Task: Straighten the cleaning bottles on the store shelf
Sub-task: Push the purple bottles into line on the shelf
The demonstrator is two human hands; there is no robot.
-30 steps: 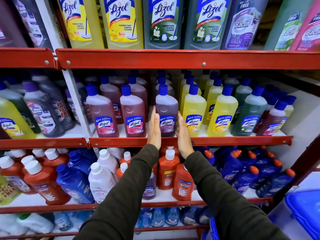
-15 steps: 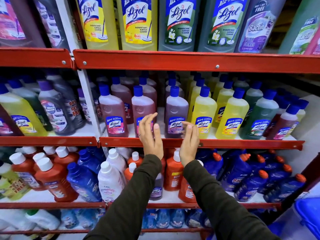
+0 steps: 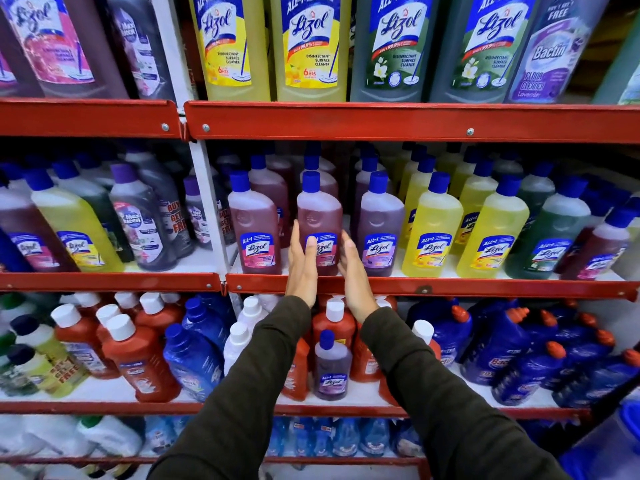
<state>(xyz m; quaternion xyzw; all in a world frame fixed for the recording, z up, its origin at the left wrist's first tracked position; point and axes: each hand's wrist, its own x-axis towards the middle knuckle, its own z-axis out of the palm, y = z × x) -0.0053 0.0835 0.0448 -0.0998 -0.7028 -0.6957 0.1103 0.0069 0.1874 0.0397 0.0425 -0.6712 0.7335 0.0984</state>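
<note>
A pink Lizol bottle [image 3: 319,216] with a blue cap stands upright at the front of the middle red shelf [image 3: 485,289]. My left hand [image 3: 300,268] presses its left side, thumb across the label. My right hand [image 3: 354,271] lies flat against its right side. The bottle is clasped between both palms. A matching pink bottle [image 3: 254,226] stands to its left and a purple one [image 3: 380,226] to its right, each a small gap away. Yellow bottles [image 3: 433,230] and green bottles [image 3: 547,233] continue the front row rightward.
Large Lizol and Bactin bottles [image 3: 311,46] fill the upper shelf. The lower shelf holds red bottles [image 3: 138,358], dark blue bottles [image 3: 519,351] and one small purple Lizol bottle [image 3: 330,368]. A white upright post [image 3: 207,202] divides the shelving. A blue bin [image 3: 609,448] sits at lower right.
Both hands let go of the purple bottle, drew back, then moved one place left and closed around the pink bottle. The view has shifted closer to the shelf.
</note>
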